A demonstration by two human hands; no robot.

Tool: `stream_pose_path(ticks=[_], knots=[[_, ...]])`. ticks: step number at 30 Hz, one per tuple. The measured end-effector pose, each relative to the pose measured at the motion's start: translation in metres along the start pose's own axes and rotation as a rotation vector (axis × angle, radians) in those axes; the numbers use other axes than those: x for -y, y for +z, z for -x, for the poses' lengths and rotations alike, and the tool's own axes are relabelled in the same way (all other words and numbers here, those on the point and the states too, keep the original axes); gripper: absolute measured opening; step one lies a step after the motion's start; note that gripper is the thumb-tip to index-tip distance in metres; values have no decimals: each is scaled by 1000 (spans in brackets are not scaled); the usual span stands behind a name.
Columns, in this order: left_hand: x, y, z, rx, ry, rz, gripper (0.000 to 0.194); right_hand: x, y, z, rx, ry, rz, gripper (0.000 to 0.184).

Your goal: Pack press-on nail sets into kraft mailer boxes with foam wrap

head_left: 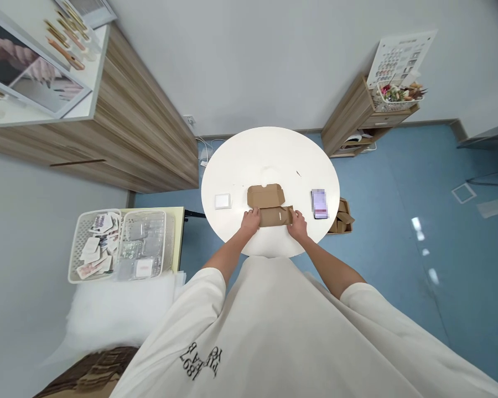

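A brown cardboard box (pixel 269 217) lies on the white round table, partly folded, with its lid flap (pixel 265 195) spread away from me. My left hand (pixel 251 219) grips the box at its left end, fingers closed on the edge. At the right end my right hand (pixel 297 225) pinches the cardboard near a raised side flap. A small pale mark shows on the panel between the hands. Left of the box sits a small white square packet (pixel 222 201). A phone (pixel 319 204) with a lit, blurred screen lies to the right.
The round table (pixel 269 152) stands near the wall. On the floor at its right is a carton (pixel 347 208) of cardboard pieces. White baskets (pixel 166 243) with cards and clear boxes stand at the left. A wooden cabinet (pixel 149 121) rises behind them; a smaller cabinet (pixel 348 116) stands back right.
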State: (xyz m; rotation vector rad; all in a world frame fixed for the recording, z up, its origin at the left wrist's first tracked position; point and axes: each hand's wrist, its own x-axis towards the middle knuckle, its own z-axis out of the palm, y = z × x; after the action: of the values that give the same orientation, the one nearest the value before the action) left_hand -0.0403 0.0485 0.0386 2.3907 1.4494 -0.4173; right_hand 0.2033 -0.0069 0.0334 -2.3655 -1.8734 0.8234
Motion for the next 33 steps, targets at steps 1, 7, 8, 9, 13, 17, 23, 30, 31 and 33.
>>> stream_pose_path(ticks=[1, 7, 8, 9, 13, 17, 23, 30, 31, 33], knots=[[0, 1, 0, -5, -4, -3, 82, 2, 0, -5, 13, 8, -1, 74], [-1, 5, -1, -17, -23, 7, 84, 20, 0, -22, 57, -28, -55, 61], [-1, 5, -1, -16, -24, 12, 83, 24, 0, -22, 55, -50, -51, 58], [-1, 4, 0, -16, -25, 14, 83, 27, -1, -21, 53, -73, -45, 57], [-1, 0, 2, -24, -16, 4, 84, 42, 0, -13, 32, -185, -40, 67], [-2, -3, 4, -26, -11, 8, 84, 47, 6, -6, -14, -168, -133, 67], [-2, -5, 3, -15, -15, 31, 82, 40, 7, -8, 81, -146, -96, 36], [-1, -7, 5, -23, -8, 21, 84, 48, -5, -17, 252, -177, 222, 32], [-1, -7, 5, -24, -8, 20, 83, 49, -6, -18, 277, -180, 259, 31], [-2, -8, 6, -24, -7, 17, 83, 51, -5, -19, 299, -190, 314, 29]])
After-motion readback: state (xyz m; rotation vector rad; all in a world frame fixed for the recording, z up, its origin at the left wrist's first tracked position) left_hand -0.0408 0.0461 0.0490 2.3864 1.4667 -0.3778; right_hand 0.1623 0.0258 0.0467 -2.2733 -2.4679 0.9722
